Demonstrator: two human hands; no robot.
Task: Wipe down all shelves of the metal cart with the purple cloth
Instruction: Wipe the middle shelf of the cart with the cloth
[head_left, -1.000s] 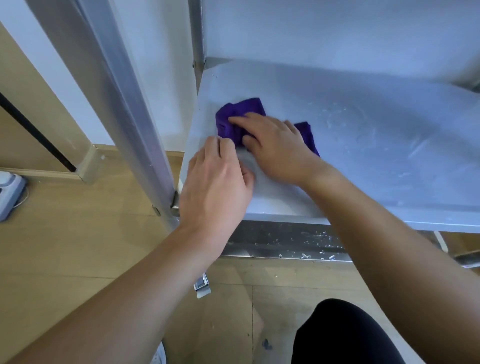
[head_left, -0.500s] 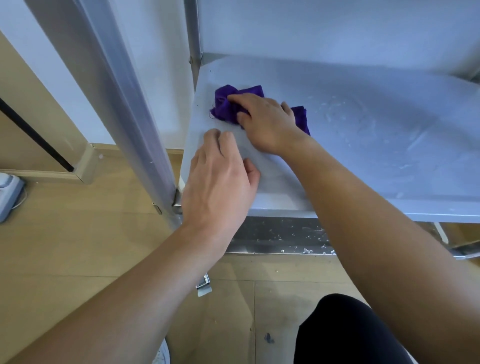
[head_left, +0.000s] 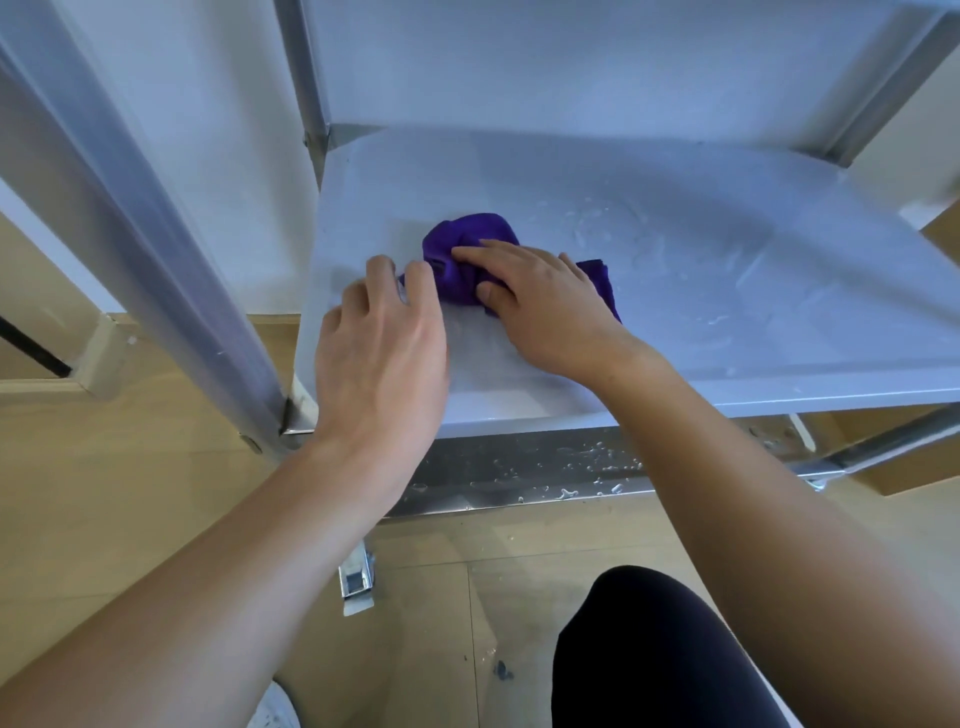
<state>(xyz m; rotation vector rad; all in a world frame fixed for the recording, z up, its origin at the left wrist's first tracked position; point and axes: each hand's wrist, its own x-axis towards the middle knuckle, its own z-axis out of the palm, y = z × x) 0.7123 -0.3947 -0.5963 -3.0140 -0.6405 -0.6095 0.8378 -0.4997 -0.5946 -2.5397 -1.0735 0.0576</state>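
Observation:
The purple cloth (head_left: 457, 260) lies bunched on the left part of a metal cart shelf (head_left: 727, 312). My right hand (head_left: 540, 301) lies on top of it, fingers stretched over the bunch and thumb against its near side, pressing it down. A strip of cloth shows past the hand on the right. My left hand (head_left: 384, 353) rests on the shelf's front left, and its fingertips reach the cloth's left edge. Wet streaks and droplets cover the shelf right of the cloth.
The cart's front left post (head_left: 156, 260) rises close beside my left arm, and a back post (head_left: 306, 78) stands at the far corner. Droplets dot the shelf's front rim (head_left: 545, 478). My knee in black (head_left: 654, 649) is over the wooden floor (head_left: 104, 493).
My right hand has drawn the cloth away from the far left corner, toward me and a little right. The left hand stays on the shelf, its fingertips now at the cloth's edge.

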